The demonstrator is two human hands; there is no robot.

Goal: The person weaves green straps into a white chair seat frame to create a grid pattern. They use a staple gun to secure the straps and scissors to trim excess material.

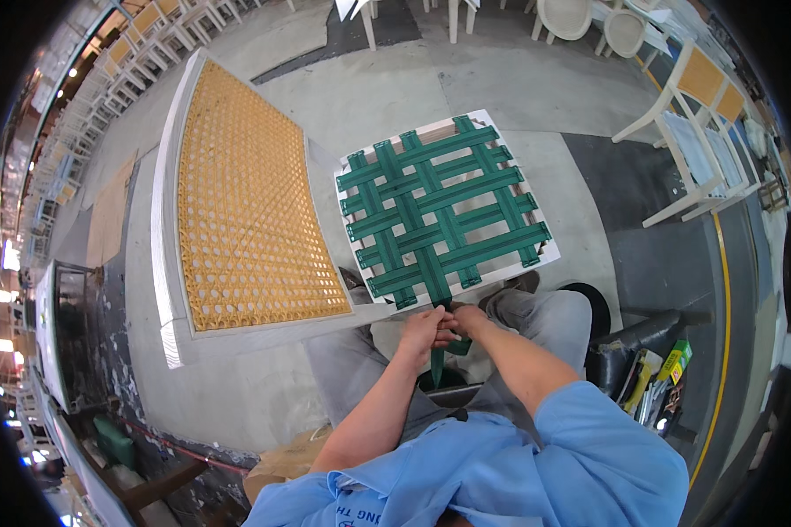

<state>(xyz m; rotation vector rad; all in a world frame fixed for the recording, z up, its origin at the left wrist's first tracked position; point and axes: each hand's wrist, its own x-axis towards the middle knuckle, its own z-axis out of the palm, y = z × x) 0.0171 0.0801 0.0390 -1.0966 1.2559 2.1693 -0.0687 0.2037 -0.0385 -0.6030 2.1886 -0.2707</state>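
Note:
A pale wooden chair lies before me, its cane back panel (250, 202) on the left. Green webbing straps (431, 204) cross over and under each other on its white seat frame (547, 249). At the frame's near edge, my left hand (424, 329) pinches the loose end of a green webbing strap (438, 364), which hangs down between my knees. My right hand (468, 321) is closed beside it at the same strap, close to the edge. Its fingertips are partly hidden, and a folded bit of green webbing shows just below them.
A black pouch (628, 351) with tools and a yellow-green box (675, 360) sits at my right. Another cane-backed chair (699, 132) stands far right. Rows of chair frames (141, 53) line the far left. A dark-edged table (61, 338) is at the left.

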